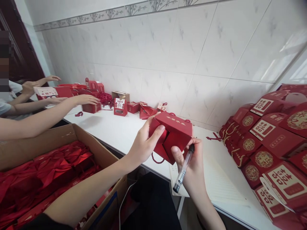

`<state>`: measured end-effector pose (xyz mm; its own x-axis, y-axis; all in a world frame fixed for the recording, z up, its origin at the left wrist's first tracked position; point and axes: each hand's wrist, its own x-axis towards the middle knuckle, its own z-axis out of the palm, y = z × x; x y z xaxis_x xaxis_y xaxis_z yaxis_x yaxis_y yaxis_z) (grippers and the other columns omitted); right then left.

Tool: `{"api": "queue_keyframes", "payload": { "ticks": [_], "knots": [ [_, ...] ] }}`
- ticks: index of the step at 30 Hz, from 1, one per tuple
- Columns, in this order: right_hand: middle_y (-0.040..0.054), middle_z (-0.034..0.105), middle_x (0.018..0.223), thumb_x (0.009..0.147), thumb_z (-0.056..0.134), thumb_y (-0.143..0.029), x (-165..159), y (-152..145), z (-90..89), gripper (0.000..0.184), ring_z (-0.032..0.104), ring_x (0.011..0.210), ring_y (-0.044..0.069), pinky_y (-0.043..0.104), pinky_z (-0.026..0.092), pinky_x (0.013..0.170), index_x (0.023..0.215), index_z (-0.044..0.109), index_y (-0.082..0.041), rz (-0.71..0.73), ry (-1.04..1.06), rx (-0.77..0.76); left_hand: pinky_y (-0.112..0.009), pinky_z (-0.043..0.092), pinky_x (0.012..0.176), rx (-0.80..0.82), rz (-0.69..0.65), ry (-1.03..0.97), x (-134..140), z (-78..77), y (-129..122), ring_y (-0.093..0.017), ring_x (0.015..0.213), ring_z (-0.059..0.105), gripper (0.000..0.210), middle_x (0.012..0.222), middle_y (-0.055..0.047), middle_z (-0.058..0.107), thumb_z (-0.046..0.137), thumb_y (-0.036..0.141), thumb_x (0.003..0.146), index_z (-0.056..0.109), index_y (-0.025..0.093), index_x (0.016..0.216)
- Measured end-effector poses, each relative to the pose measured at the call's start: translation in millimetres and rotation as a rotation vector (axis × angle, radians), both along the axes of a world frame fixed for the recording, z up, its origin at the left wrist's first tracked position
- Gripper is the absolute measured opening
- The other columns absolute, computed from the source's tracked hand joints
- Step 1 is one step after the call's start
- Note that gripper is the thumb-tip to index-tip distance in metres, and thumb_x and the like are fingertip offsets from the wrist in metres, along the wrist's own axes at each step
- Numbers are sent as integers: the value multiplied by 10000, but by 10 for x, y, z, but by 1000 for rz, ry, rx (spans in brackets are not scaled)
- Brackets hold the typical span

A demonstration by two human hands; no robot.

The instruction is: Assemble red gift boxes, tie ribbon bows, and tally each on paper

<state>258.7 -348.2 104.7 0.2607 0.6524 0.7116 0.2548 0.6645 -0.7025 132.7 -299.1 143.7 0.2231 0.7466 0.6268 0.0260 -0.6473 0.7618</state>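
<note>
A red gift box [176,124] with gold lettering and a red cord handle is held tilted above the table between my two hands. My left hand [146,137] grips its left side, thumb lying across the near face. On the lower right, my right hand [190,159] is closed round the box's corner, with its thumb against the near face. A clear-barrelled pen [184,171] with a dark cap is tucked in that same hand, slanting down. Flaps on the box's near face stand partly apart, showing a dark gap.
An open carton [100,143] of red boxes stands at left. Red boxes with gold seals [268,140] are piled at right. Lined paper [223,179] lies on the white table [115,127]. Small boxes [120,106] line the wall. At far left, another person's hand [87,99] touches a red box.
</note>
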Motion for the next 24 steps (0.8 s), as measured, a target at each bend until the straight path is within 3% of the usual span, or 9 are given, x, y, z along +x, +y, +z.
{"api": "queue_keyframes", "payload": {
  "ticks": [4, 8, 11, 17, 21, 24],
  "knots": [
    [23, 466, 764, 806, 630, -448, 54, 32, 6, 342, 497, 643, 175, 265, 416, 518, 855, 366, -236, -97, -7, 29, -385, 401, 995, 114, 52, 102, -19, -16, 3, -217, 1156, 503, 360, 1262, -65, 534, 395, 393, 908, 425, 231, 1228],
    [88, 532, 877, 831, 586, -479, 132, 18, 16, 331, 543, 784, 241, 330, 444, 612, 883, 364, -238, -147, -45, 46, -442, 377, 1023, 348, 187, 190, -10, -86, 18, -272, 1251, 406, 591, 1382, -143, 373, 473, 411, 864, 202, 213, 1350],
    [102, 542, 902, 837, 561, -503, 170, -7, 34, 330, 543, 789, 259, 350, 433, 621, 882, 366, -241, -195, -74, 44, -453, 410, 998, 513, 233, 275, -5, -163, 61, -299, 1270, 381, 676, 1382, -170, 351, 490, 452, 845, 146, 201, 1370],
    [93, 530, 907, 845, 507, -534, 193, 41, 29, 339, 537, 782, 240, 350, 438, 644, 876, 359, -230, -185, -29, 32, -443, 457, 957, 597, 231, 387, -57, -163, 115, -346, 1292, 347, 900, 1422, -184, 314, 527, 552, 788, 2, 201, 1429],
    [57, 516, 827, 854, 481, -557, 273, 95, 43, 351, 520, 703, 207, 306, 417, 583, 856, 362, -227, -135, 9, -26, -348, 539, 825, 623, 228, 584, -159, -14, 62, -306, 1208, 470, 835, 1414, -187, 349, 512, 477, 829, 37, 172, 1445],
    [22, 480, 750, 855, 494, -563, 318, 84, 87, 359, 481, 639, 179, 275, 385, 545, 849, 384, -222, -144, 25, -88, -342, 536, 839, 657, 300, 717, -200, 89, -5, -306, 1184, 499, 751, 1392, -194, 393, 527, 449, 830, 199, 127, 1425]
  ]
}}
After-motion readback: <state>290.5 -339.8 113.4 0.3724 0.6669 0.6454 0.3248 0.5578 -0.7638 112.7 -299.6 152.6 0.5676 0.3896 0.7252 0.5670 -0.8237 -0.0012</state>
